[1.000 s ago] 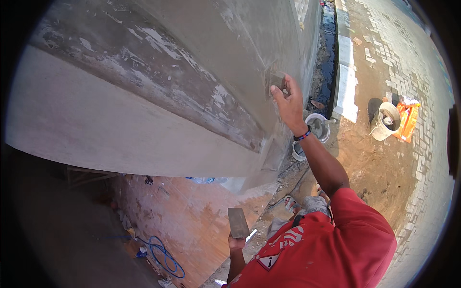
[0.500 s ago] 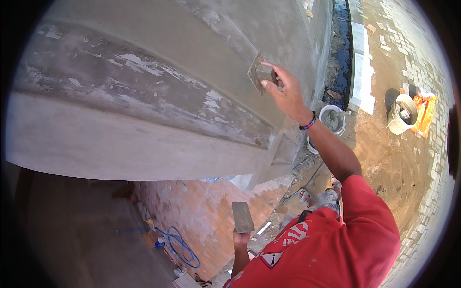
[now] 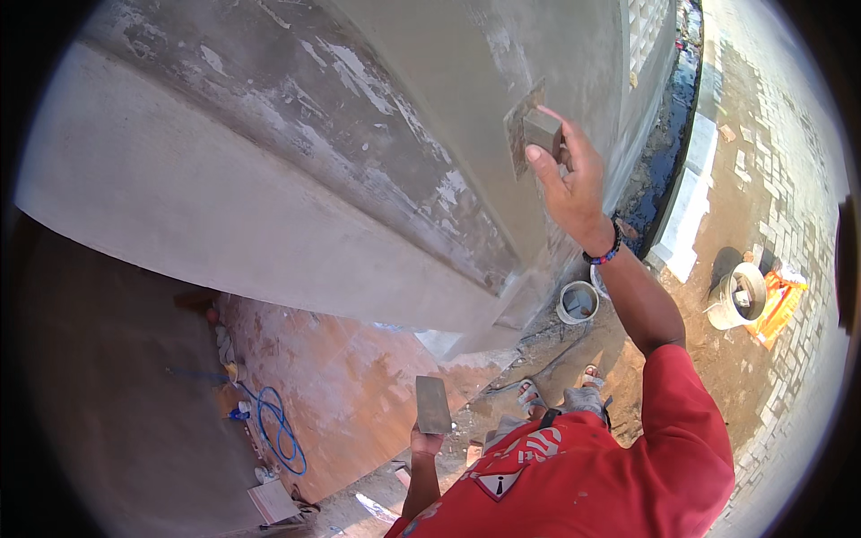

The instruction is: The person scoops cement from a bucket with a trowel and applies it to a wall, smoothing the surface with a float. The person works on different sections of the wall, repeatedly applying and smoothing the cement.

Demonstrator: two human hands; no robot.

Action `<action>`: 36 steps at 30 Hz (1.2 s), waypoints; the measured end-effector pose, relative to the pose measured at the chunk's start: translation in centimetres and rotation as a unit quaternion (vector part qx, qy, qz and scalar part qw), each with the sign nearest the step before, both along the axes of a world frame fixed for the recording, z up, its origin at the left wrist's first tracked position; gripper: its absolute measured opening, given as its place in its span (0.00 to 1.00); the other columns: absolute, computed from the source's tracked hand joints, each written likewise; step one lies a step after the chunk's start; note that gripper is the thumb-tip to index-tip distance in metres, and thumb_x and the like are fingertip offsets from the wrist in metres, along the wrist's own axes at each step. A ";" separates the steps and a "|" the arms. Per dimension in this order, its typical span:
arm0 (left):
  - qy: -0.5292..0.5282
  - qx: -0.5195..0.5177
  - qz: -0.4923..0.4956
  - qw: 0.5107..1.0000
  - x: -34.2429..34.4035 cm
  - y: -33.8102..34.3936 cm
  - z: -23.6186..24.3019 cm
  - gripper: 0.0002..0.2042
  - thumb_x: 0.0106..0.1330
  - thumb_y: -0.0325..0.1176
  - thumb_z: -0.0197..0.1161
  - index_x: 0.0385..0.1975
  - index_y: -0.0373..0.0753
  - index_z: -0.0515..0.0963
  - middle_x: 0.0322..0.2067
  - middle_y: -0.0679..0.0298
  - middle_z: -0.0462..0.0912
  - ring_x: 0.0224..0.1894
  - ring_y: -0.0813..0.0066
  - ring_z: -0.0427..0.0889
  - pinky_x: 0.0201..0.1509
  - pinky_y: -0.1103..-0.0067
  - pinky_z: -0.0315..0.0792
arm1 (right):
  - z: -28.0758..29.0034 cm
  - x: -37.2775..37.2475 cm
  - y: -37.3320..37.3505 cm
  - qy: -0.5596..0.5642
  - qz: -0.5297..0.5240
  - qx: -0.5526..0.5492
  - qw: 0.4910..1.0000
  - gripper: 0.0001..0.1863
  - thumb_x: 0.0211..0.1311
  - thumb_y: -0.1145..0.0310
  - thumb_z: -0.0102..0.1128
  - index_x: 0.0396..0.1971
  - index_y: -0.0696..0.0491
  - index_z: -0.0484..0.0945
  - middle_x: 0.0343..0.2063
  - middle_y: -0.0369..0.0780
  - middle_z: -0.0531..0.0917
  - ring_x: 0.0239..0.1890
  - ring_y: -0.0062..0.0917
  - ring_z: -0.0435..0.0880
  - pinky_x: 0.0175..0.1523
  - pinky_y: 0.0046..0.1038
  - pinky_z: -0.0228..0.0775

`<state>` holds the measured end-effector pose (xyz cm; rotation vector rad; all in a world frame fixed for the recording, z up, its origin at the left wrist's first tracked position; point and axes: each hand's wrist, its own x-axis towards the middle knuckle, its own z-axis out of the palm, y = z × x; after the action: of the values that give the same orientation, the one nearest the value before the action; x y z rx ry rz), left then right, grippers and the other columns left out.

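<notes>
My right hand is raised at the wall, its fingers closed round the block-shaped grip of a plastering trowel. The trowel's thin, mortar-smeared plate faces the grey plastered wall; whether it presses on the surface I cannot tell. Lower down, my left hand grips the lower end of a flat, grey rectangular board. No heap of mortar shows on the board's visible face. Pale streaks mark a darker recessed band of the wall, above a smooth, lighter ledge.
A white bucket stands below my right forearm, with another partly hidden beside it. Farther right are a cream bucket and an orange bag. A wet drainage channel runs along the wall. A blue hose lies coiled on the reddish floor.
The view has turned, so the wall and ground are tilted differently. My right hand and the trowel appear farther right in view. Both hands keep their holds.
</notes>
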<state>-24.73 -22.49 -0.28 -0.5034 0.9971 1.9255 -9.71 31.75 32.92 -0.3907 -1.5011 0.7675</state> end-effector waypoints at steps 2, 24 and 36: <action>0.003 0.009 0.002 1.000 0.1 0.3 -0.8 0.17 0.68 0.41 0.50 0.50 0.39 0.76 0.48 0.60 0.81 0.48 0.64 0.81 0.51 0.65 0.77 | 6.7 -1.5 1.6 0.072 0.014 0.068 0.995 0.20 0.58 0.69 0.61 0.52 0.56 0.74 0.30 0.42 0.77 0.27 0.24 0.71 0.34 0.25 0.65; 0.020 0.031 0.030 0.999 -1.0 3.1 -0.5 0.16 0.68 0.40 0.51 0.49 0.39 0.75 0.47 0.61 0.81 0.48 0.65 0.81 0.50 0.67 0.78 | 3.2 -3.3 1.2 -0.045 -0.036 0.109 0.992 0.21 0.57 0.74 0.61 0.53 0.56 0.74 0.29 0.40 0.75 0.29 0.24 0.72 0.35 0.25 0.65; 0.022 0.004 0.037 0.999 0.0 1.4 -1.5 0.14 0.66 0.40 0.55 0.47 0.42 0.77 0.45 0.62 0.82 0.46 0.66 0.82 0.50 0.68 0.78 | 2.9 1.3 0.5 -0.040 0.063 -0.023 0.997 0.21 0.62 0.70 0.59 0.54 0.60 0.73 0.38 0.38 0.81 0.37 0.16 0.78 0.37 0.19 0.71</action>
<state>-24.71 -21.07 -1.81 -0.5011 1.0122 2.0136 -8.40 32.23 35.80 -0.3676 -1.5957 0.8959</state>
